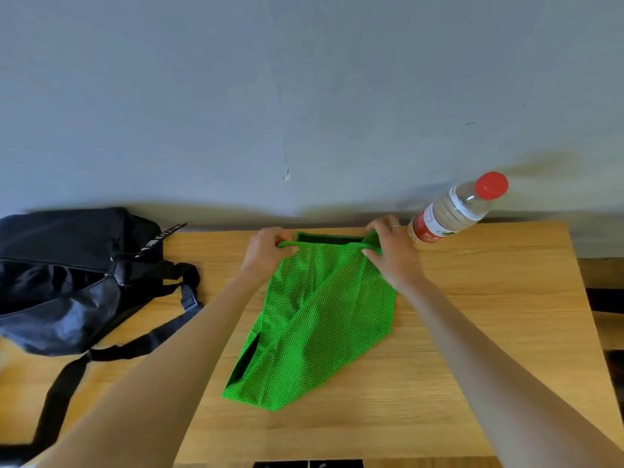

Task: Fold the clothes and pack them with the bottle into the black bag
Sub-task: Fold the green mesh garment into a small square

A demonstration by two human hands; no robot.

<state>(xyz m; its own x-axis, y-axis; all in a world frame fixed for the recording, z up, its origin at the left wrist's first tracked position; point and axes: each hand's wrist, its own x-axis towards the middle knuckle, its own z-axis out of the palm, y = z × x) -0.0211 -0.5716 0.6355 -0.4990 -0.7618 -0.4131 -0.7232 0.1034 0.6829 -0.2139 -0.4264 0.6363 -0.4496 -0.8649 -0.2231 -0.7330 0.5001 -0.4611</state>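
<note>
Head view: my forearms reach out over the wooden counter (456,349), where the green mesh garment (320,319) lies spread before me. At its far edge my hands are at work — my left hand (266,251) pinches one corner, my right hand (391,251) grips the other. Left of me slumps the black bag (60,278), straps trailing. Farthest off, just beyond my right hand, stands the red-capped bottle (452,211).

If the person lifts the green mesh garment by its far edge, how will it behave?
The green mesh garment will probably hang limp: it already creases between the left hand and right hand. It looks thin and holey, so likely light. On the smooth wooden table it may slide easily.
</note>
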